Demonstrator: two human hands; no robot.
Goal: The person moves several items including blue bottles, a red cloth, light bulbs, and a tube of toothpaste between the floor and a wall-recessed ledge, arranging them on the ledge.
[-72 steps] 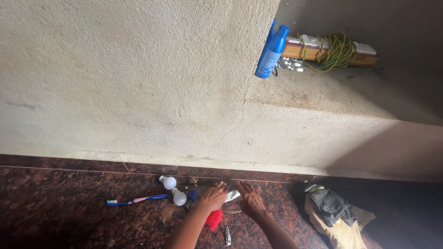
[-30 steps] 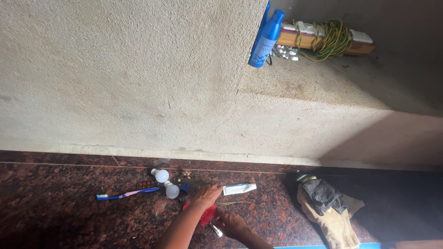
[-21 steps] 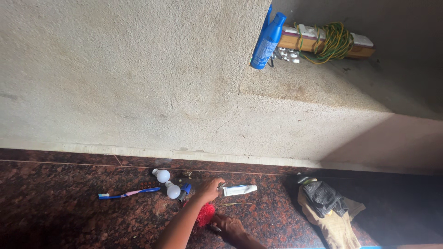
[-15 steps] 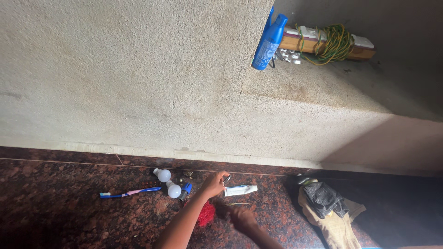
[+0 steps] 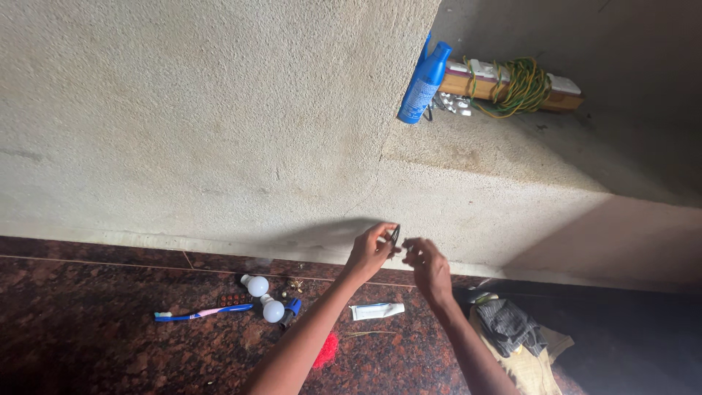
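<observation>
The left hand (image 5: 371, 251) is pinching a small dark metal piece (image 5: 395, 235) with its fingertips, and the right hand (image 5: 429, 265), at 3 o'clock of it, is reaching with loosely curled fingers. A white toothpaste tube (image 5: 376, 311) is lying below at 6 o'clock. A blue spray bottle (image 5: 422, 86) is leaning on the ledge at 12 o'clock.

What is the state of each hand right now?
Left hand: closed on a small dark object, pinched in its fingers.
Right hand: fingers curled, holding cannot be told.

Two white light bulbs (image 5: 255, 285), one toothbrush (image 5: 199, 314), one toothpaste tube (image 5: 376, 311), one blue spray bottle (image 5: 423, 83), one red tuft (image 5: 326, 350), one cloth pile (image 5: 518, 338), one coiled cable (image 5: 513, 85).
</observation>
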